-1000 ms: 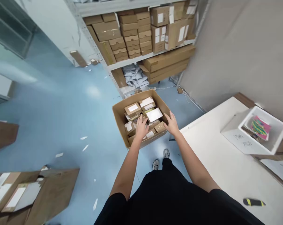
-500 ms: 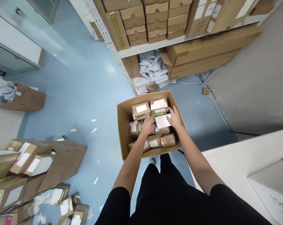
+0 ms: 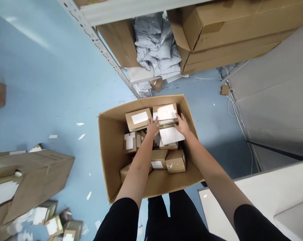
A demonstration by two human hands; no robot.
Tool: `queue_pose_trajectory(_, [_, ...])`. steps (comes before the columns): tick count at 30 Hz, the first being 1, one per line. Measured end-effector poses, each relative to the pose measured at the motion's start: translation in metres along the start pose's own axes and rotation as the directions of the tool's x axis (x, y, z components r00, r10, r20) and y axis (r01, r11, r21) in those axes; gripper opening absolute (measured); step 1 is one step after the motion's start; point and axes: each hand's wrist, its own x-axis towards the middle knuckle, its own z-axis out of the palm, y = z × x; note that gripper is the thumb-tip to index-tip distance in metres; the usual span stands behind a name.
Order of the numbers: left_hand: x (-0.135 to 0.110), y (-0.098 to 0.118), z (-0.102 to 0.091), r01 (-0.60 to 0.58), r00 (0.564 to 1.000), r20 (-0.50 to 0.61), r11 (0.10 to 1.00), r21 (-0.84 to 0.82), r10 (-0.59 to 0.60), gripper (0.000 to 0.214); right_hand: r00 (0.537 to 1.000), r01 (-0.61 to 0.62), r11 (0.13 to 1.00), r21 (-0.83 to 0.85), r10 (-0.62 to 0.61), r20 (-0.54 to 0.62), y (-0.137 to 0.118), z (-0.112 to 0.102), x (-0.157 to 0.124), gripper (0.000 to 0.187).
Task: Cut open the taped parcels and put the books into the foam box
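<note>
Deep inside the big open carton point(image 3: 110, 150), both hands are busy at one labelled parcel point(image 3: 165, 112), far side, right of centre! Left hand point(image 3: 153, 128) at its left end: fingers bent, slightly parted, the foremost tips up against the cardboard edge. Across at the other end, the right hand point(image 3: 183, 126), wider here, thumb and forefinger spread apart at the parcel's right edge. So the parcel sits squarely between them, fingers half open on either side, but is that a firm grip? From this angle I can't tell!

Just below the right thumb lies a white-topped parcel point(image 3: 172, 135); whether the thumb touches it, no telling. Next to the left fingers, on the outer side, a second labelled box point(image 3: 138, 119) rests at a slight tilt. Nearer the body, look, a taped brown parcel point(image 3: 176, 162) tucked beside another with a white label point(image 3: 157, 164).

Beyond the carton's far rim, a metal shelf point(image 3: 101, 47) bears a heap of grey bags point(image 3: 158, 50) and long brown cartons point(image 3: 231, 26). Off to the lower right, a pale surface point(image 3: 269, 197); on the left, blue floor point(image 3: 66, 100) dotted with paper scraps point(image 3: 81, 137).
</note>
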Motion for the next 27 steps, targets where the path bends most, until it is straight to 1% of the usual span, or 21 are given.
queue_pose_trajectory(3, [-0.006,-0.007,0.015,-0.040,0.996,-0.084,0.999,-0.011,0.039,0.084,0.997,-0.044,0.998,-0.043,0.047,0.066,0.000,0.015,0.018,0.088])
queue_pose_trajectory(6, [-0.014,-0.005,0.023,-0.089,0.984,-0.156,0.995,-0.041,0.082,0.077,0.992,-0.092,0.992,-0.081,0.099,0.085,-0.006,0.027,0.030,0.077])
queue_pose_trajectory(7, [-0.017,-0.002,0.025,-0.083,0.980,-0.186,0.995,-0.057,0.071,0.075,0.991,-0.104,0.990,-0.092,0.111,0.074,-0.009,0.030,0.032,0.071])
queue_pose_trajectory(9, [-0.023,0.006,0.026,-0.026,0.969,-0.247,0.994,-0.103,0.000,0.075,0.992,-0.110,0.988,-0.113,0.116,0.049,-0.014,0.032,0.029,0.062])
queue_pose_trajectory(11, [-0.034,0.013,0.024,0.044,0.953,-0.290,0.987,-0.153,-0.087,0.073,0.995,-0.089,0.988,-0.129,0.094,0.031,-0.018,0.030,0.020,0.058])
queue_pose_trajectory(12, [-0.041,0.016,0.022,0.062,0.948,-0.299,0.983,-0.174,-0.112,0.070,0.997,-0.072,0.988,-0.134,0.075,0.021,-0.021,0.027,0.013,0.057])
queue_pose_trajectory(13, [-0.049,0.017,0.018,0.063,0.945,-0.305,0.980,-0.190,-0.120,0.067,0.998,-0.054,0.989,-0.136,0.056,0.010,-0.024,0.023,0.005,0.056])
queue_pose_trajectory(15, [-0.068,0.017,0.006,0.029,0.943,-0.317,0.977,-0.213,-0.097,0.061,1.000,-0.026,0.990,-0.136,0.024,-0.013,-0.032,0.012,-0.013,0.054])
queue_pose_trajectory(18, [-0.099,0.015,-0.020,-0.060,0.926,-0.376,0.973,-0.223,-0.030,0.057,0.997,0.001,0.991,-0.136,-0.011,-0.070,-0.052,-0.010,-0.045,0.055])
queue_pose_trajectory(20, [-0.122,0.015,-0.040,-0.132,0.897,-0.441,0.970,-0.206,0.028,0.053,0.991,0.008,0.991,-0.136,-0.026,-0.135,-0.068,-0.026,-0.070,0.054])
queue_pose_trajectory(23, [-0.162,0.019,-0.069,-0.242,0.840,-0.529,0.957,-0.161,0.123,0.051,0.969,0.003,0.991,-0.133,-0.036,-0.245,-0.095,-0.048,-0.114,0.053])
queue_pose_trajectory(25, [-0.192,0.021,-0.086,-0.319,0.801,-0.566,0.940,-0.124,0.197,0.050,0.948,-0.016,0.991,-0.131,-0.026,-0.318,-0.110,-0.062,-0.149,0.052])
queue_pose_trajectory(27, [-0.225,0.023,-0.098,-0.392,0.763,-0.586,0.916,-0.083,0.274,0.049,0.922,-0.047,0.991,-0.124,-0.005,-0.387,-0.123,-0.072,-0.188,0.052])
